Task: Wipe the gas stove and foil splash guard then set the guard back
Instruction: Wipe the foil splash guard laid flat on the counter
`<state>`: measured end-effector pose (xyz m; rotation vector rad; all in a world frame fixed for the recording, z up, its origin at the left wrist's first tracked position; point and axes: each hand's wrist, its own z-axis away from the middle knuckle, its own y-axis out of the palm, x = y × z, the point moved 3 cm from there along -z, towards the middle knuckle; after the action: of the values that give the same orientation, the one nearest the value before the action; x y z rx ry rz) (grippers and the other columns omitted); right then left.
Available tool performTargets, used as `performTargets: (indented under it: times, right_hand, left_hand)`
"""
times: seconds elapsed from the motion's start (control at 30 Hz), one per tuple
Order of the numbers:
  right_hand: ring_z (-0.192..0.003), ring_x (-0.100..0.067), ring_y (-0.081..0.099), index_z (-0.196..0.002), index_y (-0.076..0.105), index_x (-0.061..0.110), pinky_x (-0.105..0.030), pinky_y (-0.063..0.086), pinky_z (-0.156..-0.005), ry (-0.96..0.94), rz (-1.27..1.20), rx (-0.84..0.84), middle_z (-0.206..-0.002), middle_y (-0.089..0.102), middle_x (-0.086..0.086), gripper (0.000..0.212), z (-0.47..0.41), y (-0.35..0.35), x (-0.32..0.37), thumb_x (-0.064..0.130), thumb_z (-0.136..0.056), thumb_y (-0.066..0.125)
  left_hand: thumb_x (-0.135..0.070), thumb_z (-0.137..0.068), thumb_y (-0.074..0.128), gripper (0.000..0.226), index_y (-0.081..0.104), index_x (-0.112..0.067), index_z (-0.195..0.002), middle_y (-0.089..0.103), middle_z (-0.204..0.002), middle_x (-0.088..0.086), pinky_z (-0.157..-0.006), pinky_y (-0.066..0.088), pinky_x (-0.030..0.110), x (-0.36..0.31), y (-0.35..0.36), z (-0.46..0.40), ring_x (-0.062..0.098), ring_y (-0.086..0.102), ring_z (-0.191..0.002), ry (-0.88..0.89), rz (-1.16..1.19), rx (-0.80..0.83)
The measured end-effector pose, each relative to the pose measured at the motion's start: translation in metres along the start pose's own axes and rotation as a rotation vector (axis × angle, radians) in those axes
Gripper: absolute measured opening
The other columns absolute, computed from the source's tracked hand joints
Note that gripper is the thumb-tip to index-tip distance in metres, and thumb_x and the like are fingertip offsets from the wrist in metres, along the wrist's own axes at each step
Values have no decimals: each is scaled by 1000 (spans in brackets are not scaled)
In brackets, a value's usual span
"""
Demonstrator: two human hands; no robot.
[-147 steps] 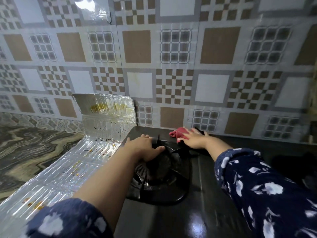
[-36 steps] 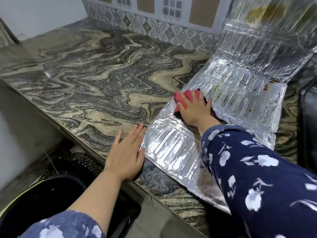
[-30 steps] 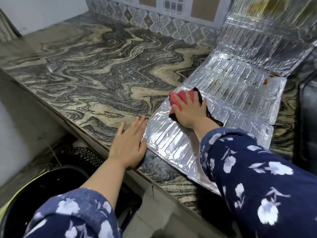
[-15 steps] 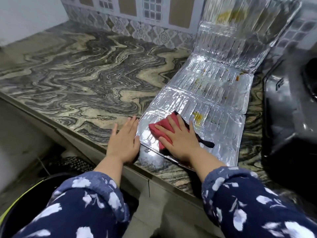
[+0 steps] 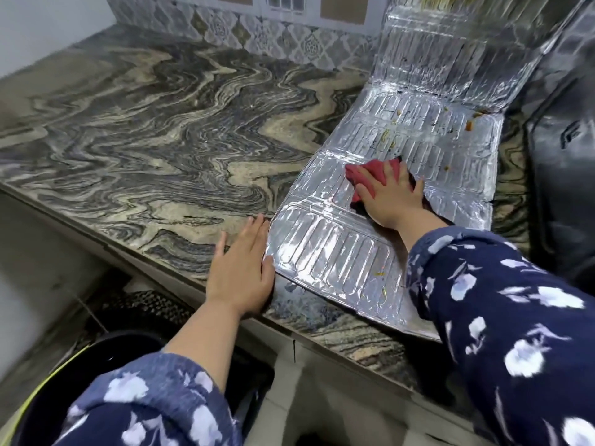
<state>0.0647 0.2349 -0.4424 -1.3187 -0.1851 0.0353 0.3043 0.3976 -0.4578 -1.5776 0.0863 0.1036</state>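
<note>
- Counter (image 5: 154,130): swirled grey-and-tan stone, patterned wall tiles (image 5: 257,33) behind.
- Foil splash guard (image 5: 338,246): flat on counter, far panel upright.
- Right hand (image 5: 391,201): spread, pressing red cloth (image 5: 370,172) on foil.
- Left hand (image 5: 241,268): flat, open, at foil's edge.

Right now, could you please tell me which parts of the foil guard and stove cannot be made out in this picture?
- Foil splash guard: its near right corner is hidden by the right sleeve; its upright panel is cut off by the top edge.
- Red cloth: mostly covered by the right hand.
- Gas stove: only a blurred dark edge shows, cut by the right border.
- Left hand: whether it presses the foil's edge or merely touches it.
</note>
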Motion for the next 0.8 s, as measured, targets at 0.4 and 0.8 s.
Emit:
performTargets:
  times: [0.4,0.8]
  right_hand:
    - [-140,-35,-32,-145,-9,52,-62,-20,-109,-118,-21,102,-158,-26,-5,54,113,31,45,60,-95,9]
    - [-142,-31,-30,-141,-11,59,-63,-15,-111,-70,27,28,-158,-24,3,56,158,36,-30,71,-89,6]
  left_hand:
    - [-27,-99,23,57,5,-19,-153,-4,-160,-8,-118,-4,48,-5,-5,6,7,-6,-147,-47,13,78]
    - [-23,-98,25,57,8,-19,-153,1,-160,-9,-118,-1,48,-7,-6,11,7,-4,-147,-90,18,47]
